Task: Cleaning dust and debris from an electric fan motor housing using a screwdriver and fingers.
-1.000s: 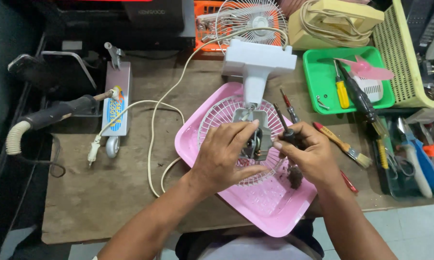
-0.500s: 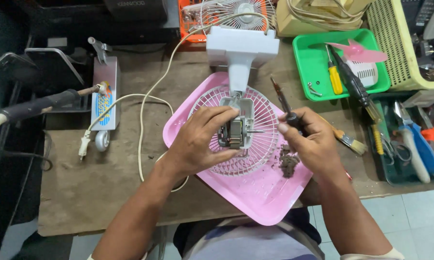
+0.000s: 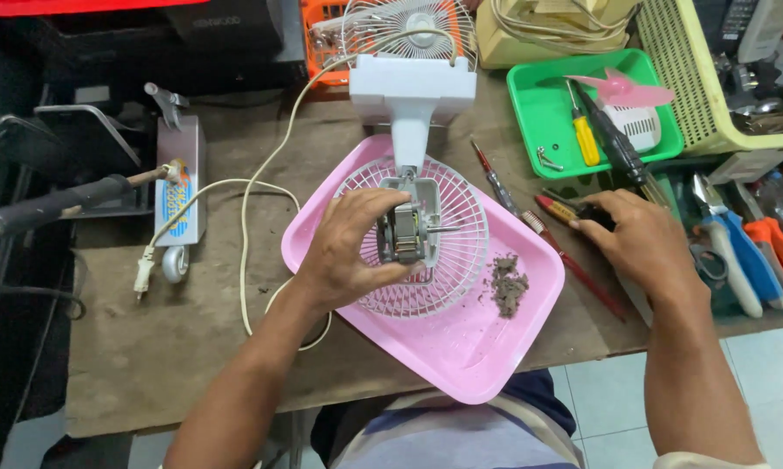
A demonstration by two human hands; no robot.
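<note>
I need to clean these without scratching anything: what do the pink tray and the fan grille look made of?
The pink tray looks like glossy moulded plastic, with rounded edges and soft sheen. The fan grille seems to be white plastic or coated wire; its thin ribs leave that open.
</note>
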